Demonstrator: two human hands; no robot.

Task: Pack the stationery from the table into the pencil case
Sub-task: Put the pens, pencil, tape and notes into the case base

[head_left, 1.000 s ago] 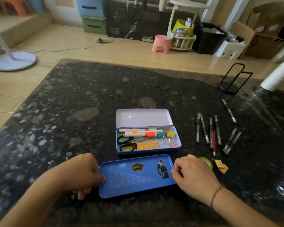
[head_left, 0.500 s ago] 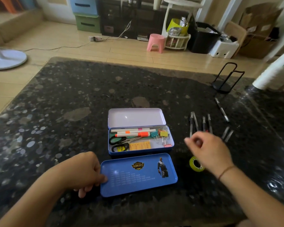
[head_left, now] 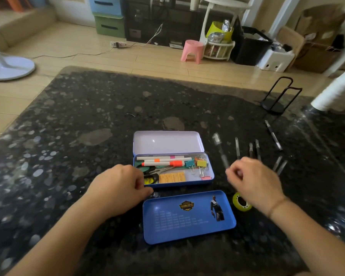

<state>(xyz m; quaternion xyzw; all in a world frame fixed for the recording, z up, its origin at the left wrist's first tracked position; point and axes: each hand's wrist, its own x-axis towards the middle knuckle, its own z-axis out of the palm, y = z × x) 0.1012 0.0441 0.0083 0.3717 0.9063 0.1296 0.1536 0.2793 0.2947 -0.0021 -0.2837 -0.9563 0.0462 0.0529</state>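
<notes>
The blue pencil case (head_left: 208,179) lies open mid-table, its white-lined lid (head_left: 167,142) folded back. Inside are markers, scissors, binder clips and yellow strips. A separate blue tray (head_left: 187,218) sits in front of it. My left hand (head_left: 120,188) is curled against the case's left front corner. My right hand (head_left: 253,180) hovers to the right of the case, pinching the lower end of a blurred grey pen (head_left: 220,150) that points away from me. Several more pens (head_left: 254,149) lie in a row beyond that hand. A yellow tape roll (head_left: 239,203) shows under my wrist.
A black wire stand (head_left: 277,96) stands at the back right of the dark speckled table (head_left: 68,136), beside a white post (head_left: 335,90). One pen (head_left: 273,134) lies apart, further right. Beyond the table are a floor fan base, a pink stool and boxes.
My left hand left the blue tray's edge and went up to the case's left corner. My right hand reached over to the pen row, closed on one pen and swung it toward the case.
</notes>
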